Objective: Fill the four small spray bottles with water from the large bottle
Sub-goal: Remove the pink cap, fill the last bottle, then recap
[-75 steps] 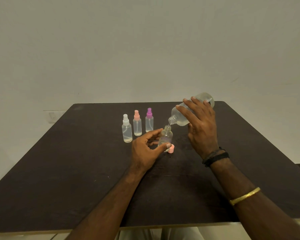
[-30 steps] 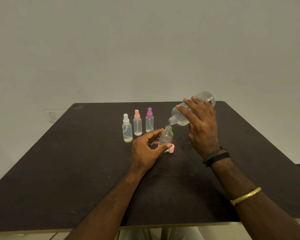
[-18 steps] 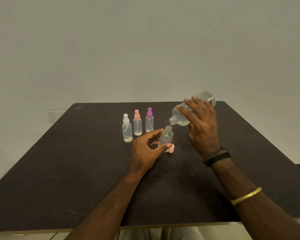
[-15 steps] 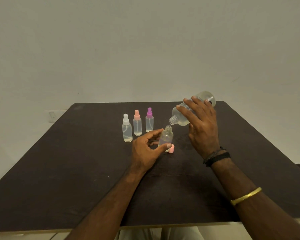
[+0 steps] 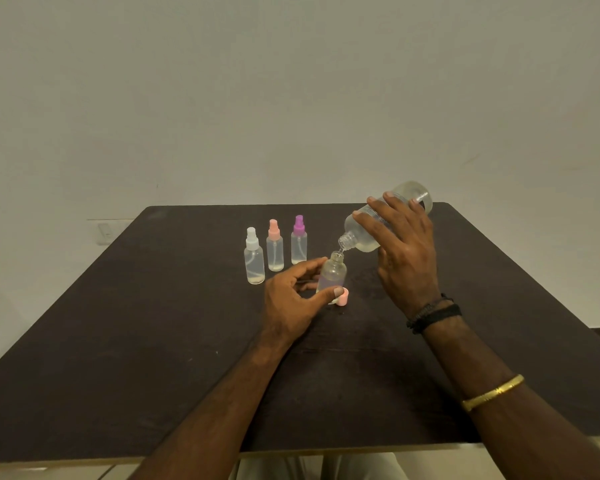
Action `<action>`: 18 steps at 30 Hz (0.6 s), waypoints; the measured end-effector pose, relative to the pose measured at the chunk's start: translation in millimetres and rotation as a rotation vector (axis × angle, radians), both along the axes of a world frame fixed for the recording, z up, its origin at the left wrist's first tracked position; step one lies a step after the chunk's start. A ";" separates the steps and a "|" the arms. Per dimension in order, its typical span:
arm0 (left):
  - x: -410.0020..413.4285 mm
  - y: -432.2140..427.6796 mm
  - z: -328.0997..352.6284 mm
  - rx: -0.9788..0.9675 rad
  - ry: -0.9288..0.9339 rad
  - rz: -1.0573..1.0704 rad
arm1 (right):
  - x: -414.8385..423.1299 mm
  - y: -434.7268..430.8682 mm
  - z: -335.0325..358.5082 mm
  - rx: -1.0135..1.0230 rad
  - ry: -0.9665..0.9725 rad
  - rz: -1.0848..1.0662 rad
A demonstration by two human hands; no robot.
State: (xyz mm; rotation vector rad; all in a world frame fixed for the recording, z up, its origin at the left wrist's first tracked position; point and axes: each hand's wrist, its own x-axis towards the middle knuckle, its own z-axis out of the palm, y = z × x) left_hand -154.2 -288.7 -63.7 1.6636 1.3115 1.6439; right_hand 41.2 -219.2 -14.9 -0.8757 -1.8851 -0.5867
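Note:
My right hand (image 5: 404, 251) grips the large clear bottle (image 5: 359, 233), tilted with its neck down to the left, right over the mouth of an uncapped small bottle (image 5: 332, 274). My left hand (image 5: 291, 299) holds that small bottle upright on the dark table (image 5: 118, 323). Its pink spray cap (image 5: 342, 301) lies at the bottle's base by my thumb. Three capped small spray bottles stand in a row behind: white cap (image 5: 254, 258), pink cap (image 5: 274, 247), purple cap (image 5: 299, 241).
A pale wall rises behind the table, with a small socket plate (image 5: 104, 232) low at the left. The table's front edge runs near the bottom of the view, and my lap shows below it.
The large bottle's base has tipped up very slightly while its neck stays over the small bottle. Both hands and the three capped bottles stay put.

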 end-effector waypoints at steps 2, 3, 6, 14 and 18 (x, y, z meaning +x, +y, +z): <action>-0.5 0.7 -0.4 -0.006 0.003 0.001 | 0.4 0.0 0.2 0.001 -0.001 -0.001; -0.9 1.0 -1.0 -0.007 0.005 0.003 | 0.5 -0.2 0.2 0.001 -0.002 0.000; -1.2 1.5 -1.9 0.003 0.008 0.010 | 0.3 -0.5 1.0 0.003 -0.001 0.005; -1.1 1.2 -2.8 0.013 -0.001 0.010 | 0.3 -1.1 1.3 0.009 -0.002 0.004; -1.0 0.8 -2.8 0.010 0.000 0.005 | -0.3 -1.1 1.6 0.012 -0.007 0.002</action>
